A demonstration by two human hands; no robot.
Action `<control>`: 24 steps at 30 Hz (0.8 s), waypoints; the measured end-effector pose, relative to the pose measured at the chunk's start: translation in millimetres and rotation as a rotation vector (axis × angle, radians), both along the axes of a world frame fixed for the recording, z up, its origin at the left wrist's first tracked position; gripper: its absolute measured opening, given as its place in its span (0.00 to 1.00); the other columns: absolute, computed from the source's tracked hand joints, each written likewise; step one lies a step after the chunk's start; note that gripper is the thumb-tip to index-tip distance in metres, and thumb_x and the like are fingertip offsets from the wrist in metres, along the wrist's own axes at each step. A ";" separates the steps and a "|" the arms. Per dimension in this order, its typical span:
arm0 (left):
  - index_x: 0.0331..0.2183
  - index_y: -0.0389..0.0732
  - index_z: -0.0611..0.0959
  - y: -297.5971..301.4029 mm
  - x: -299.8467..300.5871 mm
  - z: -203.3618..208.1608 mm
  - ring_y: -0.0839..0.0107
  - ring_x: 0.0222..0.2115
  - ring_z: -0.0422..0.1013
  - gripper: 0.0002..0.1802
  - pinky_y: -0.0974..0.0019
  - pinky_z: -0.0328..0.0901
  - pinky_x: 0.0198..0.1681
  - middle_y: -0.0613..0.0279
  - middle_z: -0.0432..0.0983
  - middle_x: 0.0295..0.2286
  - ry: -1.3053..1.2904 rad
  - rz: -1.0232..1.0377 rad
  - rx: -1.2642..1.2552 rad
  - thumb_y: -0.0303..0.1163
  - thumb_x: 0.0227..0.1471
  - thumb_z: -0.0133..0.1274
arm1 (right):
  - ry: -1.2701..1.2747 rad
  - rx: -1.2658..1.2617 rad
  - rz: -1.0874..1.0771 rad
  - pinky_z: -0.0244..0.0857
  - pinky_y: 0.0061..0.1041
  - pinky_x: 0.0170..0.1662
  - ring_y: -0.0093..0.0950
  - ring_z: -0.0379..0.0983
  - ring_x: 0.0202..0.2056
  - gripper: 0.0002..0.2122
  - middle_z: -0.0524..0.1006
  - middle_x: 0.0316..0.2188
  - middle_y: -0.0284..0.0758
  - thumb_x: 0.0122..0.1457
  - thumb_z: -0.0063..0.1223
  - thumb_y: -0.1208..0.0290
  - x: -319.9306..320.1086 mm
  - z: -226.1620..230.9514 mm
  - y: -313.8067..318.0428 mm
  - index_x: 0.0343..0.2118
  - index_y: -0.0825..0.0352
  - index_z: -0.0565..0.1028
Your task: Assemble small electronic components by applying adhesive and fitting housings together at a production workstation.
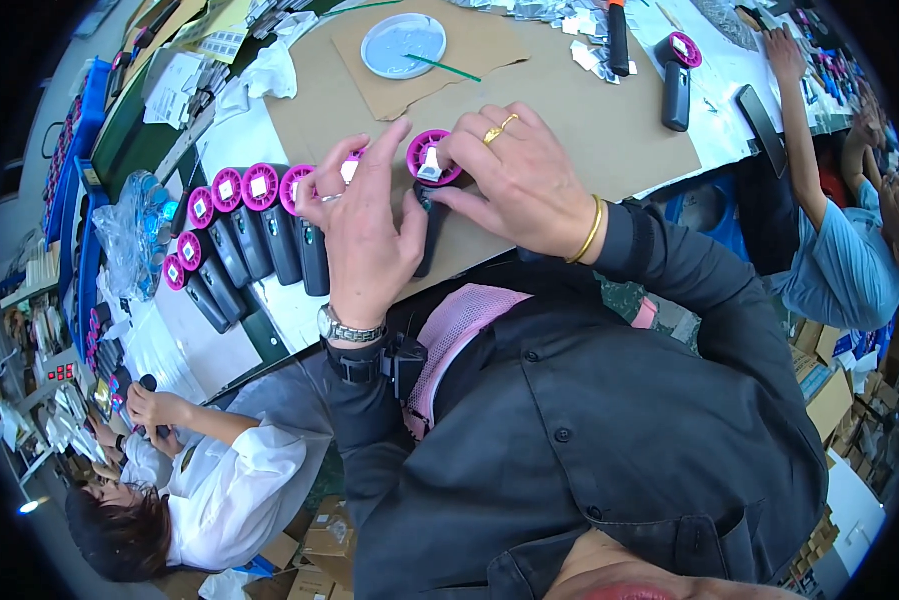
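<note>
Object under my remote view: one handheld device [430, 228], a round magenta head joined to a long, dark handle. The head is ring-shaped with slots around its face; a pale patch sits at the centre, with a small silvery-white piece at its lower part. I note a small greenish spot near the handle's top. Pose: head away from the wearer, handle running toward the body and slightly left, near the close edge of the brown tabletop [589, 135]. Right fingers [476, 152] meet the head's right side and the neck; the left thumb [413, 228] is beside the handle, contact unclear.
</note>
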State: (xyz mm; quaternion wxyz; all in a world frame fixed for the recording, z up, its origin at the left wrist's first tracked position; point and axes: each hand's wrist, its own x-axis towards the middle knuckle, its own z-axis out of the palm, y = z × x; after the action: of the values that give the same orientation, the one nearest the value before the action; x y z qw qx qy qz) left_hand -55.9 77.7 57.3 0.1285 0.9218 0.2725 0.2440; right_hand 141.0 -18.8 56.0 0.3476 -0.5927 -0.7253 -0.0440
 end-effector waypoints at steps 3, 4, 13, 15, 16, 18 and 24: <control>0.68 0.47 0.75 2.2 3.3 -4.4 0.57 0.62 0.68 0.41 0.43 0.42 0.67 0.64 0.84 0.41 0.010 -0.017 -0.005 0.28 0.52 0.65 | -0.015 0.002 -0.028 0.64 0.35 0.46 0.35 0.74 0.41 0.15 0.76 0.37 0.34 0.54 0.72 0.69 -2.1 -2.5 7.9 0.43 0.63 0.81; 0.68 0.47 0.75 3.3 5.0 -6.2 0.57 0.62 0.68 0.42 0.43 0.42 0.67 0.64 0.84 0.41 -0.009 -0.036 -0.008 0.28 0.52 0.66 | -0.044 0.038 -0.035 0.64 0.35 0.46 0.35 0.74 0.41 0.15 0.76 0.37 0.34 0.54 0.72 0.69 -0.9 -3.7 9.2 0.43 0.63 0.81; 0.70 0.47 0.72 11.8 5.2 -5.6 0.58 0.62 0.68 0.46 0.40 0.43 0.67 0.68 0.86 0.45 -0.001 -0.090 -0.033 0.29 0.51 0.70 | -0.138 0.087 -0.043 0.63 0.35 0.46 0.34 0.75 0.41 0.13 0.76 0.38 0.33 0.55 0.69 0.72 3.1 -4.7 11.5 0.43 0.61 0.81; 0.70 0.47 0.71 12.6 4.5 -6.1 0.58 0.62 0.69 0.46 0.40 0.44 0.67 0.69 0.86 0.47 0.019 -0.087 -0.042 0.28 0.51 0.70 | -0.110 0.111 -0.056 0.63 0.35 0.45 0.33 0.75 0.41 0.12 0.76 0.38 0.32 0.55 0.69 0.72 0.1 -0.4 10.7 0.43 0.61 0.81; 0.70 0.47 0.71 13.9 4.9 -7.4 0.59 0.61 0.69 0.46 0.40 0.44 0.67 0.70 0.86 0.47 0.010 -0.094 -0.030 0.28 0.51 0.70 | -0.093 0.081 -0.042 0.63 0.35 0.45 0.33 0.75 0.41 0.12 0.76 0.38 0.32 0.55 0.69 0.72 -2.3 2.1 10.9 0.43 0.61 0.81; 0.71 0.47 0.70 15.8 5.6 -9.6 0.59 0.61 0.69 0.47 0.40 0.44 0.67 0.71 0.86 0.49 -0.010 -0.110 -0.007 0.28 0.51 0.70 | -0.059 0.023 -0.016 0.63 0.34 0.45 0.33 0.75 0.41 0.12 0.76 0.38 0.32 0.55 0.69 0.72 -6.0 4.7 11.1 0.42 0.61 0.81; 0.71 0.47 0.70 13.5 4.5 -9.9 0.59 0.60 0.69 0.48 0.42 0.45 0.67 0.71 0.86 0.50 -0.024 -0.099 -0.027 0.31 0.51 0.72 | -0.138 0.034 -0.057 0.62 0.34 0.46 0.32 0.75 0.41 0.09 0.76 0.36 0.31 0.56 0.69 0.71 1.2 -4.6 14.2 0.39 0.61 0.83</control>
State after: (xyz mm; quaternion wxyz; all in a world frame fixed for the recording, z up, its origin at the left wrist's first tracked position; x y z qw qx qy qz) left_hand -51.3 91.2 47.4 0.1560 0.9294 0.2283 0.2445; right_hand 142.2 -4.6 51.4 0.3054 -0.6025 -0.7296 -0.1070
